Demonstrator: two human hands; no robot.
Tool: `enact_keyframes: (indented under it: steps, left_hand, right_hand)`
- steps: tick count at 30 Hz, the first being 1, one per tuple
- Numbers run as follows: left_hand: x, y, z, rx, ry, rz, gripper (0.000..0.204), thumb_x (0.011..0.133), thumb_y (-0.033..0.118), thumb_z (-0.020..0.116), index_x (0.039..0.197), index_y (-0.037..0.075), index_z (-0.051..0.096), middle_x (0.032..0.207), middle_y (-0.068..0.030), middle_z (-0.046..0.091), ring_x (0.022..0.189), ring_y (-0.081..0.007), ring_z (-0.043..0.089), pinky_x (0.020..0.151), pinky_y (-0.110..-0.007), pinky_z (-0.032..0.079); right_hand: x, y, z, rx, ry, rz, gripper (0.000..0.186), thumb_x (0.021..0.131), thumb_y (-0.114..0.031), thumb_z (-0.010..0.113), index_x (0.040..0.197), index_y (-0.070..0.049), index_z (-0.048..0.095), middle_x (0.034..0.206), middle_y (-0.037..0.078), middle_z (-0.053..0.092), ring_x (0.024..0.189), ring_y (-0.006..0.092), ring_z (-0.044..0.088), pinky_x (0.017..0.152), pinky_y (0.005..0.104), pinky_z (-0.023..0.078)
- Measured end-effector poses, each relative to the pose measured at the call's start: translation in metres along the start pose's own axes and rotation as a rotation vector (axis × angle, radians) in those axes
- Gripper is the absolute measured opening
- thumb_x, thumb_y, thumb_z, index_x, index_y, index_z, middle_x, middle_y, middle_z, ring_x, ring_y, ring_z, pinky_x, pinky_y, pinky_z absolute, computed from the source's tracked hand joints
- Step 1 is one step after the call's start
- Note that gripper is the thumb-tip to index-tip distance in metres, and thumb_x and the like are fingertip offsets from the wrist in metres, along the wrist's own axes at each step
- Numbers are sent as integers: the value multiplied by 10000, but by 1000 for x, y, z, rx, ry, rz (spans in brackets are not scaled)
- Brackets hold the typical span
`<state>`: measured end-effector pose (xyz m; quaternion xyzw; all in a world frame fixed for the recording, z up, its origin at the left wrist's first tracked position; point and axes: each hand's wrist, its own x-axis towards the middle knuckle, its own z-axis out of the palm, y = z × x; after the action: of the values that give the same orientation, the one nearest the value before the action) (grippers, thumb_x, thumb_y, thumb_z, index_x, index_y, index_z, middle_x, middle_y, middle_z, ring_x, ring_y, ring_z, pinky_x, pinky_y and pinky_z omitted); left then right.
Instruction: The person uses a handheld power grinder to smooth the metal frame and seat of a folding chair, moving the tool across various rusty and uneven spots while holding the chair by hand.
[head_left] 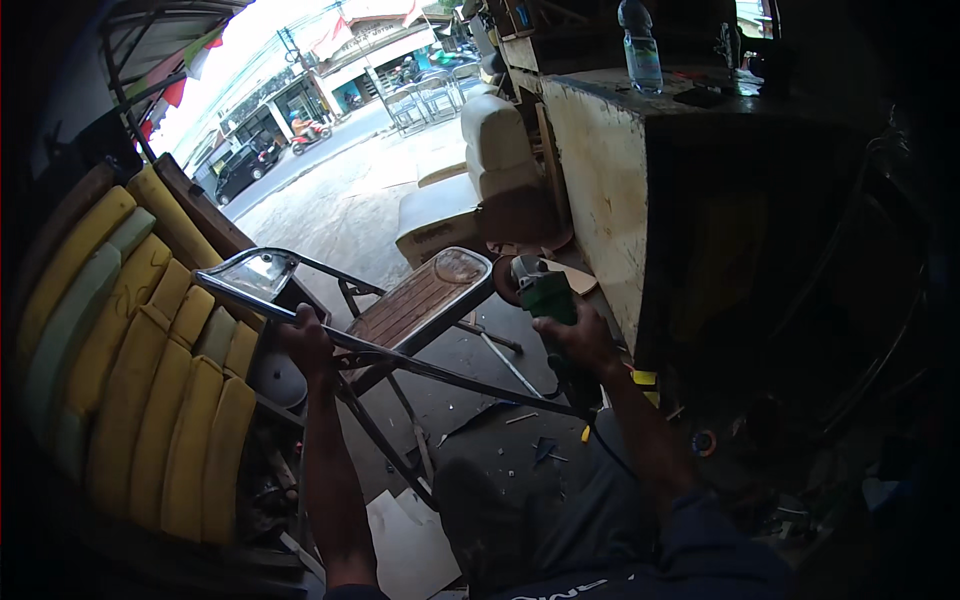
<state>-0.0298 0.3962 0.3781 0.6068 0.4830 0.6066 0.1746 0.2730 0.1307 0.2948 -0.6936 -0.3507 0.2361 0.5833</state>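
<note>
A metal-framed folding chair (420, 305) with a brown slatted seat lies tilted in front of me. My left hand (308, 343) is closed round its frame tube, just below the curved backrest end. In my right hand (583, 340) is a green angle grinder (549, 295), gripped by its body. The grinder's disc (508, 280) is beside the rounded edge of the seat; whether it touches the chair I cannot tell. A dark cord runs down from the grinder toward my legs.
Yellow foam pads (150, 400) are stacked at the left. A worn cabinet (600, 200) stands at the right with a plastic bottle (642, 50) on top. Beyond the chair is a pale upholstered seat (440, 215). Scraps and a white sheet (410, 545) lie on the floor.
</note>
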Motion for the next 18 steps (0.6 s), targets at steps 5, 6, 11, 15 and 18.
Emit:
enact_keyframes:
  steps: [5,6,11,15,18]
  left_hand:
    - [-11,16,2,-7,20,-32,427,964,253,599,660,-5,448,599,-20,438,531,-146,436,515,-388,384]
    - [-10,16,4,-32,17,-38,436,963,258,600,653,-5,444,590,-20,438,526,-149,435,508,-393,380]
    - [-9,0,5,-45,77,80,460,955,281,609,652,-17,433,580,-30,429,536,-167,416,523,-428,372]
    - [-8,4,6,-70,58,49,454,952,277,607,660,-25,435,586,-34,418,553,-174,407,545,-439,374]
    - [-1,2,8,-67,54,59,456,954,275,597,661,-31,426,589,-34,414,558,-176,403,546,-438,372]
  right_hand:
    - [8,5,-8,-75,36,-50,715,760,-512,787,1290,-55,642,1127,191,739,1043,331,726,950,424,551]
    - [11,11,-10,-105,34,-80,707,766,-511,782,1284,-49,643,1120,192,740,1035,332,727,945,425,553]
    - [38,18,-21,7,-55,47,692,770,-509,783,1258,-39,650,1073,183,746,991,268,740,904,394,569]
    - [36,28,-22,55,-117,54,669,781,-480,792,1257,-32,652,1057,156,740,959,232,729,883,365,567]
    - [48,19,-28,44,-138,78,655,789,-466,794,1253,-24,656,1080,143,731,976,224,712,895,356,553]
